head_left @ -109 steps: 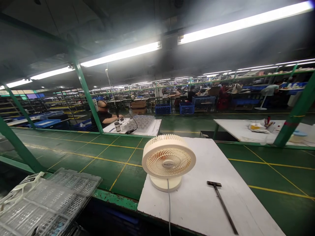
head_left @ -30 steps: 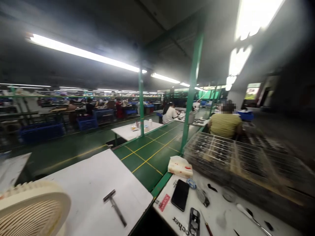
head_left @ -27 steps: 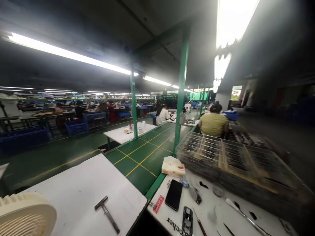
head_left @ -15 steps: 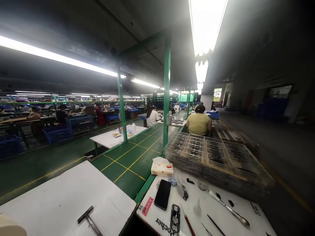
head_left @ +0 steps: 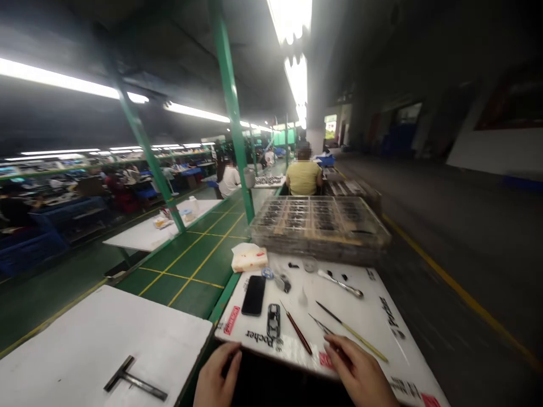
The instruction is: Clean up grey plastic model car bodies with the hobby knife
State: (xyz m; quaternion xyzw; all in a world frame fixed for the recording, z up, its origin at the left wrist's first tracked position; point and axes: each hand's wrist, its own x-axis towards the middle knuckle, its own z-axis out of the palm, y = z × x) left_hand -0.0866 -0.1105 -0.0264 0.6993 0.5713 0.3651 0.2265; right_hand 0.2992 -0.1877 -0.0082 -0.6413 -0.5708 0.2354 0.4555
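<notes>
Near the front edge of the white work board (head_left: 339,277), my left hand (head_left: 218,373) is loosely curled with thumb and forefinger apart and nothing seen between them. My right hand (head_left: 360,370) rests over the board, thumb and forefinger parted. Its fingertips cover the rear end of a thin pointed metal tool (head_left: 320,324), probably tweezers; a firm grip does not show. A needle file (head_left: 352,330) with a yellowish handle passes just beyond that hand. Between the hands lie a red-handled pointed tool (head_left: 297,328) and a small dark car-shaped part (head_left: 274,321).
A phone (head_left: 253,295), a tissue pack (head_left: 249,259) and a white-handled tool (head_left: 341,284) lie farther back. Clear compartment trays (head_left: 322,223) stand behind the board. A T-shaped metal tool (head_left: 133,379) lies on the left table (head_left: 76,333). A person in yellow (head_left: 304,176) sits ahead.
Both my hands have come into view at the board's front edge. The camera has turned right, so the scene sits farther left and more of the board shows.
</notes>
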